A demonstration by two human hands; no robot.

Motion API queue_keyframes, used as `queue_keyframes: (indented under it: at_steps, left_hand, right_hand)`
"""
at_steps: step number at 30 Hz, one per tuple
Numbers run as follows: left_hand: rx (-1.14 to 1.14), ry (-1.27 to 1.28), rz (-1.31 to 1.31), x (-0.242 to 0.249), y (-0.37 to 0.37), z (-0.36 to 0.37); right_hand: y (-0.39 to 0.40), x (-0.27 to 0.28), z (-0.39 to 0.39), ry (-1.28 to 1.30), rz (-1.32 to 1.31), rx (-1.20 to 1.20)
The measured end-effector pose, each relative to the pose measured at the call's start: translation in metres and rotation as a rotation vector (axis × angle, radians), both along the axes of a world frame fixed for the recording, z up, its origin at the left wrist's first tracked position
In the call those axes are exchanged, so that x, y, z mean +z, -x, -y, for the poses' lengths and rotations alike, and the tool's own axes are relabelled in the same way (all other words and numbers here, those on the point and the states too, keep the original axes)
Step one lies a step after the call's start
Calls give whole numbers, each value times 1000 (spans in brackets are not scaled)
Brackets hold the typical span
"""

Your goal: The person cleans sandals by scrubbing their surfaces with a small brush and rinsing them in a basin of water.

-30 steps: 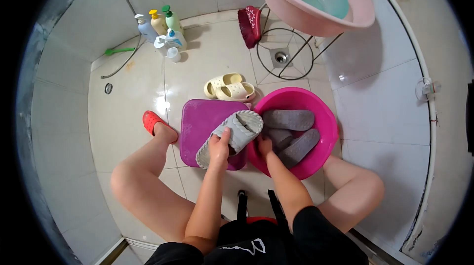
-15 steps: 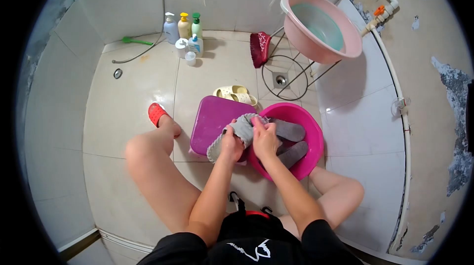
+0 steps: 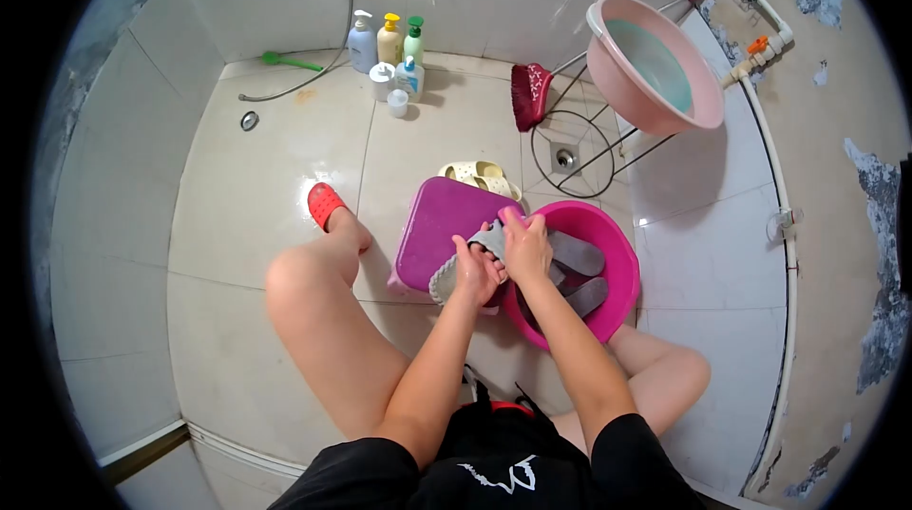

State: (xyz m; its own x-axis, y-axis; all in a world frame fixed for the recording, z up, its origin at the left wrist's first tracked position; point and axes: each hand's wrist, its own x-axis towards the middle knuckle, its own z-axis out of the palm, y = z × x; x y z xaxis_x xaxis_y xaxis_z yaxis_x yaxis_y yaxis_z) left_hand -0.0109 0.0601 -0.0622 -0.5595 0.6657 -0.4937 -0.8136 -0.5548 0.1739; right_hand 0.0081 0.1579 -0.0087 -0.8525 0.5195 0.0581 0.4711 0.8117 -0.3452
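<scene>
A grey slipper [image 3: 443, 282] with a pale braided edge lies tilted over the purple stool [image 3: 446, 230], its strap near my fingers. My left hand [image 3: 480, 273] holds it from the near side, palm up with the thumb raised. My right hand [image 3: 527, 249] is closed on a small pink object [image 3: 511, 215] pressed at the slipper's strap; most of this object is hidden by the fingers. Just right of both hands, the magenta basin [image 3: 622, 268] holds more grey slippers [image 3: 577, 254], soles showing.
Cream clogs [image 3: 480, 178] sit behind the stool. Several pump bottles [image 3: 389, 40] stand by the back wall. A pink basin [image 3: 703, 102] rests on a metal stand [image 3: 570, 192], with a red broom [image 3: 530, 97] and floor drain [image 3: 565, 159] nearby. Left lies a green brush [image 3: 290, 61].
My right hand has shifted along the slipper's strap with the pink object. My left hand's fingers have loosened and turned more palm up. The whole view has shifted slightly.
</scene>
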Motion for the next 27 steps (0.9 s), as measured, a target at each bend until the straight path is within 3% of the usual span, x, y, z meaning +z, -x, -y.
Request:
queue_keyframes:
  at_steps: [3, 4, 6, 8, 10, 13, 14, 16, 17, 18, 20, 22, 24, 26, 27]
  left_hand:
    - [-27, -82, -29, -24, 9, -2]
    - [-17, -70, 116, -25, 11, -3]
    - [-10, -56, 266, -26, 7, -2]
    - [-49, -47, -73, -16, 5, -1]
    - [-40, -2, -59, -8, 6, -3]
    - [5, 33, 18, -5, 3, -6]
    - [36, 1, 15, 3, 1, -6]
    - [72, -34, 0, 14, 3, -7]
    - [38, 57, -66, 16, 1, -5]
    - [0, 147, -135, 19, 0, -3]
    - [-20, 226, -77, 28, 2, -4]
    - [-14, 662, -452, 16, 0, -8]
    - [-80, 779, -520, 8, 10, -1]
    - [-170, 922, -825, 10, 16, 9]
    - [-220, 1055, -952, 14, 20, 15]
  right_hand:
    - [2, 17, 19, 46, 3, 163]
    - [-7, 9, 28, 13, -103, 320]
    - [-3, 20, 12, 71, 46, 116]
    - [-3, 5, -11, -46, -16, -127]
    - [-12, 15, -10, 138, -178, -144]
    - [-47, 16, 26, 111, -161, 250]
    - [-52, 8, 19, 112, -160, 239]
    - [-53, -10, -6, 95, -145, -97]
    - [-51, -13, -13, 79, -137, -280]
    - [-49, -7, -17, 143, -299, -315]
    - [-58, 1, -3, 120, -445, -173]
    - [-72, 13, 17, 221, -321, 108]
    - [-82, -1, 13, 136, -366, 11]
    - [-89, -16, 4, 229, -407, -291]
    - [-93, -22, 1, 189, -427, -279]
